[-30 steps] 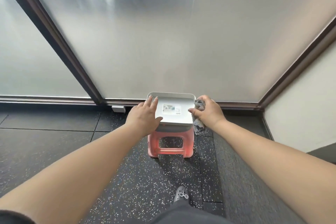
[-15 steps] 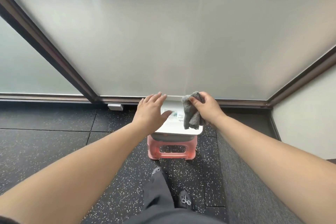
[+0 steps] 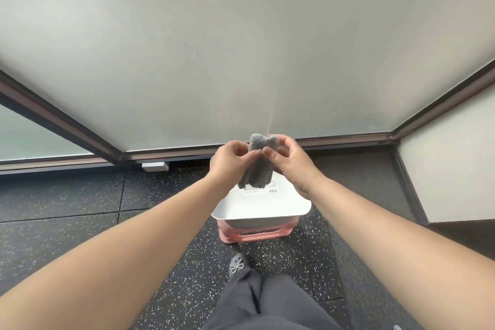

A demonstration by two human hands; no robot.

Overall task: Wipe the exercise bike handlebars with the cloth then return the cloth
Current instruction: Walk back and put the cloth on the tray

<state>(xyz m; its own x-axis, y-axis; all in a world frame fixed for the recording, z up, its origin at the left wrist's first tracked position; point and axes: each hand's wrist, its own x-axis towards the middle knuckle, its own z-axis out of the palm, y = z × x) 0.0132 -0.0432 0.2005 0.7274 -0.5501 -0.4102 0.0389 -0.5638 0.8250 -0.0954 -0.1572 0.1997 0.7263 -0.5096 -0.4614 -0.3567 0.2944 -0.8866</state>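
A small grey cloth (image 3: 258, 166) hangs in the air above a white tray (image 3: 261, 209). My left hand (image 3: 231, 159) pinches its left side and my right hand (image 3: 288, 159) pinches its right side, thumbs and forefingers almost touching at the cloth's middle. The cloth's lower end dangles just over the tray's label. The tray rests on a pink plastic stool (image 3: 258, 233). No exercise bike or handlebars are in view.
Frosted glass panels with dark frames (image 3: 80, 126) stand right behind the stool. A white wall (image 3: 450, 169) closes the right side. The floor is black speckled rubber (image 3: 80, 211). My dark trouser leg and a grey shoe (image 3: 238, 266) are just in front of the stool.
My right hand has carried the cloth from beside the tray to above it. My left hand left the tray and took hold of the cloth's other side. I have stepped closer.
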